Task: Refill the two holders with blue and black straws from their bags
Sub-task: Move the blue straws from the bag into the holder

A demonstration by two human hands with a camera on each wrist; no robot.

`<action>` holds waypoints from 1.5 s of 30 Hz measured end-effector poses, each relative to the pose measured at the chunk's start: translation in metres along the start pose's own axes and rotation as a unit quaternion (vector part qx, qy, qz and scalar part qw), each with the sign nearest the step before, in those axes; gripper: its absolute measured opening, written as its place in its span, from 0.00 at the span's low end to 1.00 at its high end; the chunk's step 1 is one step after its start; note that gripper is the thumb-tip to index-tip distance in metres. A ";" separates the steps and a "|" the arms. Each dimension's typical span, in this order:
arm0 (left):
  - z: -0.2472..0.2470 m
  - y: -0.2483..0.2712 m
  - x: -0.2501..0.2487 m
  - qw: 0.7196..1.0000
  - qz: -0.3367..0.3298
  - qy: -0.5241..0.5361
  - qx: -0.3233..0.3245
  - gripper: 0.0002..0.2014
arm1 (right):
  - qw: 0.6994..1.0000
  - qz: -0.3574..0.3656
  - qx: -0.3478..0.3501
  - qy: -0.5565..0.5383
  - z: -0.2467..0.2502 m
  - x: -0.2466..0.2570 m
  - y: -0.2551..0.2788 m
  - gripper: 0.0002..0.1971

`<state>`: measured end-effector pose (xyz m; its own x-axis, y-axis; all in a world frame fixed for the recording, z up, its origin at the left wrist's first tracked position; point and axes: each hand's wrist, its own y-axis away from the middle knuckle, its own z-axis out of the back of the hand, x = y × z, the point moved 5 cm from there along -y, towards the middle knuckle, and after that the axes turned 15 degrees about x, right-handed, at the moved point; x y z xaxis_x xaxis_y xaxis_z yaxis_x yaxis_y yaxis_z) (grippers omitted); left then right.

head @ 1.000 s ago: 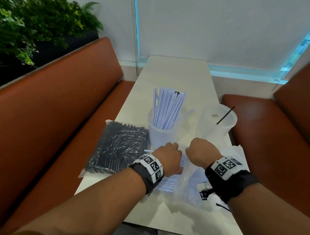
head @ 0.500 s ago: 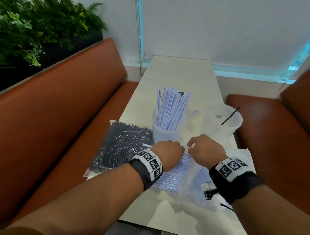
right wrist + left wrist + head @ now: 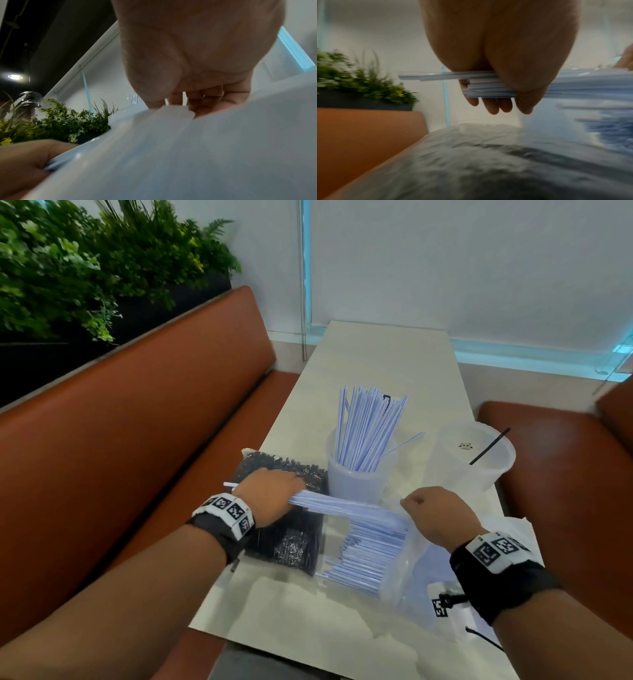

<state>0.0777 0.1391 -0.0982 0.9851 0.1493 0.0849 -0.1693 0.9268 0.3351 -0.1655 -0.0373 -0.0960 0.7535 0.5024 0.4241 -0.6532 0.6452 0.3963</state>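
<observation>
Gripping a bundle of blue straws [image 3: 342, 505], the left hand [image 3: 270, 494] hovers above the black-straw bag [image 3: 274, 470]. Right hand [image 3: 435, 515] pinches the clear bag [image 3: 404, 573] edge beside it; both holders stand beyond.

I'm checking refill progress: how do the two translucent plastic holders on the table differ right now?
The left translucent plastic holder is packed with blue-striped straws fanning upward; the right translucent plastic holder holds only a single black straw leaning on its rim. The left holder stands beside the bag of black straws; the right holder stands near the table's right edge. Both stand upright.
</observation>
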 end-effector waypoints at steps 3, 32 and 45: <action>-0.004 0.007 0.024 0.999 0.026 0.024 -0.011 0.06 | 0.997 0.022 -0.051 -0.062 0.013 0.007 0.005 0.29; 0.151 0.024 -0.068 0.664 -0.183 0.639 -0.343 0.05 | 0.741 0.093 0.002 -0.665 0.019 0.050 0.021 0.32; 0.154 0.003 -0.089 0.453 -0.223 0.793 -0.341 0.06 | 0.681 0.169 0.121 -0.702 0.010 0.082 0.030 0.32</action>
<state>-0.0144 0.0753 0.0396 -0.2099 -0.5478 -0.8098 -0.4280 0.7962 -0.4277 -0.1241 0.0177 -0.0411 -0.1456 -0.5565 0.8180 -0.8926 0.4304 0.1340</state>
